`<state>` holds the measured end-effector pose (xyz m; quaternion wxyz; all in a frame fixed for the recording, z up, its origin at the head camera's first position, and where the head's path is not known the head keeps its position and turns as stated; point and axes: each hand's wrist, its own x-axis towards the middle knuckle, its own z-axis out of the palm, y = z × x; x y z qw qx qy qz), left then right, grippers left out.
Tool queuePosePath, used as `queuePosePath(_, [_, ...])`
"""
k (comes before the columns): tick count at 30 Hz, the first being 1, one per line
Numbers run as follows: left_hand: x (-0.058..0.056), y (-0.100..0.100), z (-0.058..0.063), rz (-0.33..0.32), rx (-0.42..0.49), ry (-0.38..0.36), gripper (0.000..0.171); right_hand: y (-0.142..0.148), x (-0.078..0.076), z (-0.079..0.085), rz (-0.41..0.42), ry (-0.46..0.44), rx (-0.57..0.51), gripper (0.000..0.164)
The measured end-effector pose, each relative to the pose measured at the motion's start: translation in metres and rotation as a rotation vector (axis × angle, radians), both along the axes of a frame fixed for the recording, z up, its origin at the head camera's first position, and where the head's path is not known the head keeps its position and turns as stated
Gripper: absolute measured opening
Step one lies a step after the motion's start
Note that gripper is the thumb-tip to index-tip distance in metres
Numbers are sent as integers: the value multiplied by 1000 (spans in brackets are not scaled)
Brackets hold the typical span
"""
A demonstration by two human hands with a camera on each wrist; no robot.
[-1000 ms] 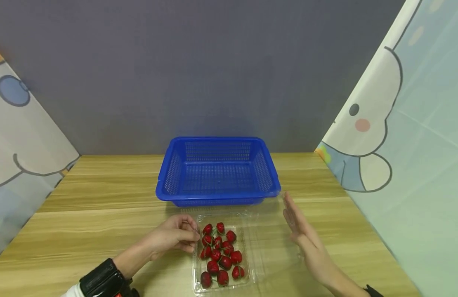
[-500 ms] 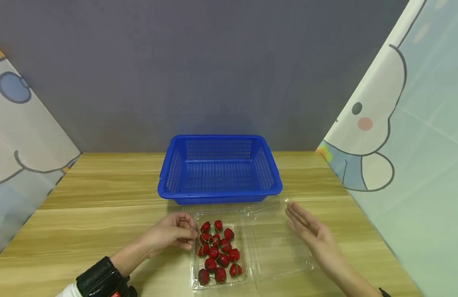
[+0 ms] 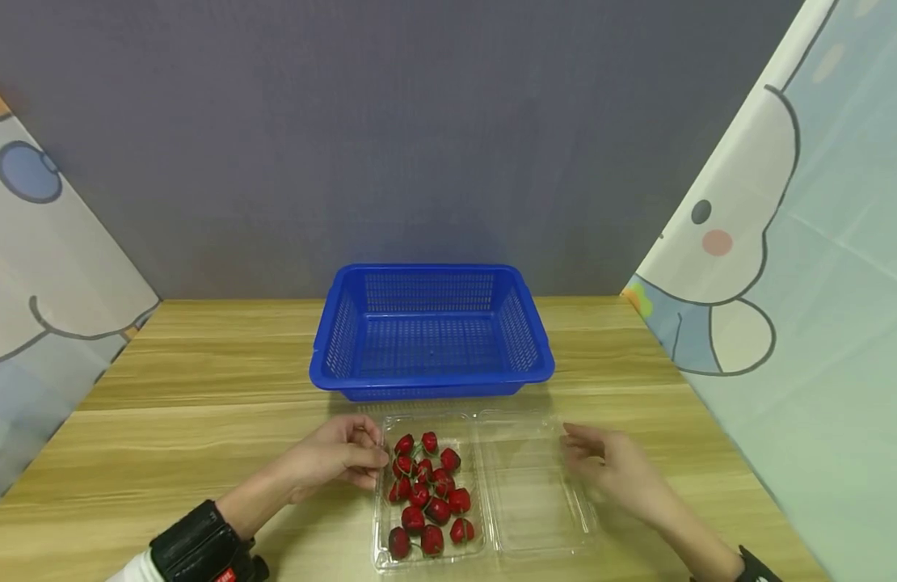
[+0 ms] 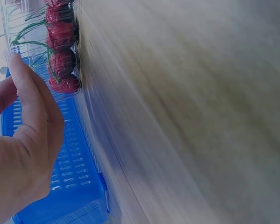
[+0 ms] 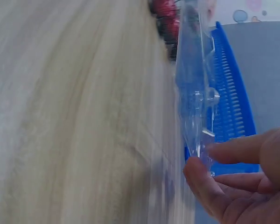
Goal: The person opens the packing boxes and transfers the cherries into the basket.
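A clear plastic clamshell box (image 3: 378, 529) lies opened out near the front of the table, with several red cherries (image 3: 437, 509) on green stems in its left half. My left hand (image 3: 335, 461) holds the box's left rim between thumb and fingers; in the left wrist view its index fingertip (image 4: 17, 60) is right at the rim. On the other side, my right hand (image 3: 616, 473) pinches the outer edge of the lid (image 3: 532, 485). The right wrist view has the thumb and a finger on either side of the lid's edge (image 5: 203, 144).
Directly behind the box stands a blue plastic basket (image 3: 430, 380) with nothing in it. The wood-grain table (image 3: 201, 380) meets a dark grey panel (image 3: 448, 145) at the back. Cartoon-printed sheets (image 3: 812, 388) flank it left and right.
The lid has swung over to the right and down toward the table, my right hand moving down with it and closing on its edge. My left hand stays at the box's left rim.
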<state>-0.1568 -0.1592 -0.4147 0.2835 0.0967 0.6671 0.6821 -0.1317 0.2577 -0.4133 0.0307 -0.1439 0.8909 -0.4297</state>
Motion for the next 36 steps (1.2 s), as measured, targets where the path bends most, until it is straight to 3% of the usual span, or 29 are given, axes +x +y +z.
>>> queuePosePath(5, [0, 0, 1, 6, -16, 5, 25, -4, -4, -7, 49, -6, 103, 53])
queuePosePath(15, [0, -1, -1, 13, -15, 12, 25, -19, -4, -8, -62, -24, 219, 56])
queuePosePath(21, [-1, -2, -2, 14, -19, 21, 28, -19, -6, -10, -45, 13, 273, 53])
queuePosePath(25, [1, -2, -3, 12, -37, 35, 31, -21, -10, -8, -22, 99, 303, 43])
queuePosePath(30, [2, 0, -3, 17, -59, 58, 34, -39, -19, 2, -6, 337, 338, 27])
queuePosePath(33, [3, 1, -1, 31, -76, 72, 33, -57, -25, 10, 78, 422, 307, 20])
queuePosePath(36, [5, 2, 1, 57, -124, 125, 34, -74, -31, 18, 216, 430, 277, 19])
